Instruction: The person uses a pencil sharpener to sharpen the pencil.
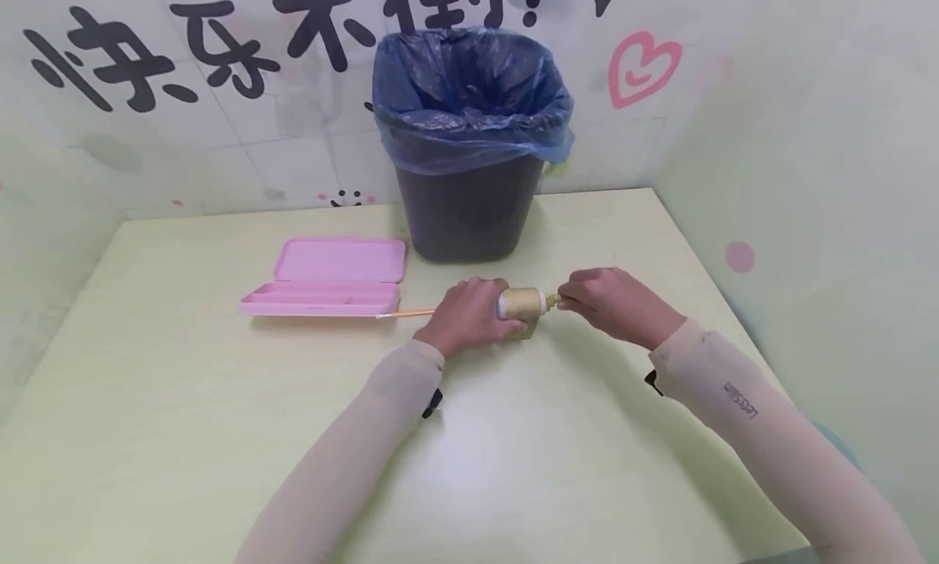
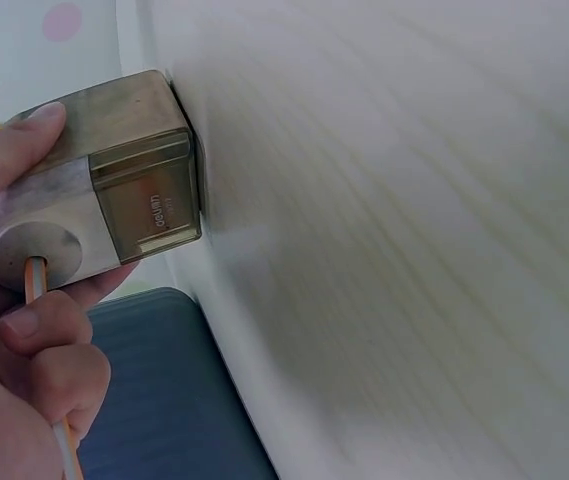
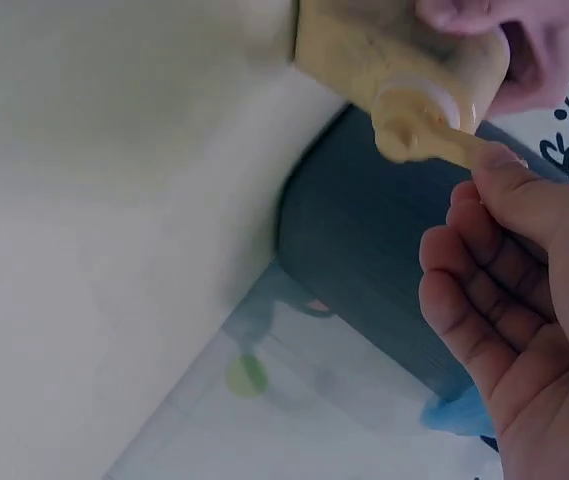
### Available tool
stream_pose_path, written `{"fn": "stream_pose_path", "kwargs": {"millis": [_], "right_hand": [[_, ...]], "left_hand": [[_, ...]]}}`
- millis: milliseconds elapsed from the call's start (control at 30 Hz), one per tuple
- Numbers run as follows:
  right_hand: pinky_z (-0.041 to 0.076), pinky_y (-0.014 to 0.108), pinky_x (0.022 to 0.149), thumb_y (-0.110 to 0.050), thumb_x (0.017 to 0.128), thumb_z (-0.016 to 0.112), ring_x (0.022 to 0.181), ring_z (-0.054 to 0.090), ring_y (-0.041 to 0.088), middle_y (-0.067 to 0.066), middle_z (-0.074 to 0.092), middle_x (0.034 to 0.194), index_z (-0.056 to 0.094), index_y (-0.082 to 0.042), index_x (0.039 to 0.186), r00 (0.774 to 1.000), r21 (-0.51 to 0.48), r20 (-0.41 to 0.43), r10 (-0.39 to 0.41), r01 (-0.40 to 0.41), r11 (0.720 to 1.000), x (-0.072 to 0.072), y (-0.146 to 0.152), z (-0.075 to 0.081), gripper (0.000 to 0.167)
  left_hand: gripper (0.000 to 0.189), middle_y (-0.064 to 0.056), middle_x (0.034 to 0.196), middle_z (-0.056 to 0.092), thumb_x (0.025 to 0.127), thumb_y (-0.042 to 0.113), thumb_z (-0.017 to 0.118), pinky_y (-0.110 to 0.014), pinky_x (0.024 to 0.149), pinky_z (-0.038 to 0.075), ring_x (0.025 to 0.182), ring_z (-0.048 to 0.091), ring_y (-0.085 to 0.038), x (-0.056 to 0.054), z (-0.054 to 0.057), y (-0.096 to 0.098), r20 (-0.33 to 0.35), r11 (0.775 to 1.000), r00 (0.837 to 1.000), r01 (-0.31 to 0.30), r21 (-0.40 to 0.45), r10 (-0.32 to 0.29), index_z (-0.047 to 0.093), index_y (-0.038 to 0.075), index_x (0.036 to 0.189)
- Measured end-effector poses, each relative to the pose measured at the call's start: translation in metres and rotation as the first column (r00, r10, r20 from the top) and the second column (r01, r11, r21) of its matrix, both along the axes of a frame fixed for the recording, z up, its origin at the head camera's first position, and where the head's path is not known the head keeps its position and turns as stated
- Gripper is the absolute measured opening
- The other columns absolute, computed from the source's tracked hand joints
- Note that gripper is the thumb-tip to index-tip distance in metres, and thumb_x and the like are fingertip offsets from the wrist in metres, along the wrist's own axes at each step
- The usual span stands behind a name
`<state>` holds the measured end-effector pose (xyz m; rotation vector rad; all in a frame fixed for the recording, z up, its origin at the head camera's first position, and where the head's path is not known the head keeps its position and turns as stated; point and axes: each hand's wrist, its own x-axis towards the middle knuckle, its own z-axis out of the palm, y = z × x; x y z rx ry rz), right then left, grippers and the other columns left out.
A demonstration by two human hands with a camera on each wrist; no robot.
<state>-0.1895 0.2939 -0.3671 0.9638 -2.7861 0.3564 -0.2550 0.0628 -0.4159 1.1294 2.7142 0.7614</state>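
One sharpener (image 2: 104, 165) with "deli" label (image 2: 159, 210)

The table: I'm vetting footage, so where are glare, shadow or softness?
Head view: pale glare on the table, soft shadow beside the right sleeve; left wrist view: soft table surface, indistinct small lettering on the sharpener; right wrist view: dim, table smooth and nearly featureless.

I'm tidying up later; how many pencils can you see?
1: the pencil, one end in the sharpener, both held by the left hand. More could lie hidden inside the pink case.
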Motion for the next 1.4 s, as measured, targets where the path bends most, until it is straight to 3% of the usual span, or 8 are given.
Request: {"fn": "stream_pose_path", "kwargs": {"millis": [133, 300, 467, 667, 800, 967, 1167, 1400], "right_hand": [[0.044, 0.026, 0.058, -0.004, 0.086, 0.076, 0.059, 0.042, 0.006, -0.007, 0.047, 0.066, 0.064, -0.009, 0.077, 0.998, -0.012, 0.029, 0.053, -0.052, 0.999, 0.010, -0.003, -0.014, 0.016], [0.044, 0.025, 0.059, -0.006, 0.087, 0.076, 0.060, 0.043, 0.005, -0.008, 0.049, 0.066, 0.064, -0.009, 0.076, 0.994, 0.001, 0.088, 0.059, -0.060, 0.998, 0.012, -0.004, -0.037, 0.017], [0.048, 0.027, 0.062, -0.011, 0.086, 0.077, 0.062, 0.051, 0.007, -0.006, 0.057, 0.069, 0.066, -0.011, 0.076, 0.994, 0.006, 0.108, 0.023, -0.024, 1.000, 0.000, -0.001, -0.056, 0.015], [0.054, 0.033, 0.066, -0.009, 0.086, 0.077, 0.068, 0.064, 0.015, 0.002, 0.067, 0.075, 0.071, -0.006, 0.084, 0.996, 0.009, 0.089, -0.012, 0.012, 1.000, -0.024, 0.003, -0.068, 0.007], [0.052, 0.034, 0.066, 0.000, 0.087, 0.073, 0.067, 0.060, 0.016, 0.002, 0.063, 0.073, 0.069, -0.005, 0.083, 0.997, 0.014, 0.076, -0.027, 0.026, 1.000, -0.041, 0.006, -0.063, 0.008], [0.052, 0.036, 0.069, -0.001, 0.090, 0.070, 0.071, 0.061, 0.018, 0.002, 0.063, 0.077, 0.070, -0.005, 0.088, 0.998, -0.004, 0.054, -0.035, 0.035, 0.999, -0.053, 0.006, -0.042, 0.005], [0.051, 0.037, 0.068, -0.009, 0.092, 0.070, 0.068, 0.060, 0.018, 0.002, 0.063, 0.077, 0.070, -0.005, 0.089, 0.999, 0.005, -0.010, -0.054, 0.054, 0.999, -0.045, 0.005, -0.015, 0.005], [0.049, 0.033, 0.062, -0.007, 0.089, 0.073, 0.062, 0.054, 0.015, 0.000, 0.057, 0.071, 0.066, -0.007, 0.084, 0.996, -0.002, -0.085, -0.037, 0.037, 0.999, -0.023, 0.002, -0.004, 0.009]], "left_hand": [[0.037, 0.001, 0.071, 0.058, 0.080, 0.043, 0.081, -0.031, 0.056, 0.041, 0.062, 0.053, -0.016, -0.002, 0.000, -0.003, -0.006, 1.000, 1.000, -0.007, 0.005, 0.007, 0.061, 0.013, 0.088], [0.037, 0.000, 0.070, 0.058, 0.080, 0.042, 0.081, -0.030, 0.056, 0.041, 0.061, 0.053, -0.016, -0.002, 0.000, -0.003, -0.006, 1.000, 1.000, 0.001, 0.003, -0.001, 0.061, 0.012, 0.089], [0.038, 0.000, 0.070, 0.058, 0.080, 0.043, 0.081, -0.030, 0.056, 0.040, 0.061, 0.052, -0.016, -0.001, 0.000, 0.000, -0.002, 1.000, 1.000, 0.012, -0.001, -0.012, 0.061, 0.012, 0.089], [0.039, 0.000, 0.071, 0.058, 0.080, 0.044, 0.081, -0.030, 0.056, 0.041, 0.061, 0.052, -0.016, 0.000, -0.001, 0.000, -0.011, 1.000, 1.000, 0.011, -0.004, -0.011, 0.061, 0.012, 0.090], [0.039, 0.001, 0.071, 0.058, 0.080, 0.044, 0.081, -0.029, 0.056, 0.041, 0.062, 0.053, -0.016, 0.000, -0.001, 0.000, -0.015, 1.000, 1.000, 0.015, -0.002, -0.015, 0.061, 0.012, 0.090], [0.038, 0.001, 0.071, 0.058, 0.081, 0.044, 0.080, -0.029, 0.057, 0.042, 0.062, 0.053, -0.015, 0.000, 0.000, 0.000, -0.023, 1.000, 1.000, 0.020, -0.006, -0.020, 0.061, 0.013, 0.091], [0.038, 0.001, 0.071, 0.058, 0.081, 0.043, 0.080, -0.030, 0.057, 0.042, 0.062, 0.053, -0.015, 0.002, 0.002, 0.001, -0.026, 1.000, 1.000, 0.016, -0.013, -0.016, 0.061, 0.012, 0.091], [0.039, 0.001, 0.071, 0.058, 0.080, 0.044, 0.081, -0.030, 0.057, 0.041, 0.062, 0.054, -0.016, 0.001, 0.001, 0.000, -0.022, 1.000, 1.000, 0.013, -0.008, -0.014, 0.062, 0.012, 0.091]]}}
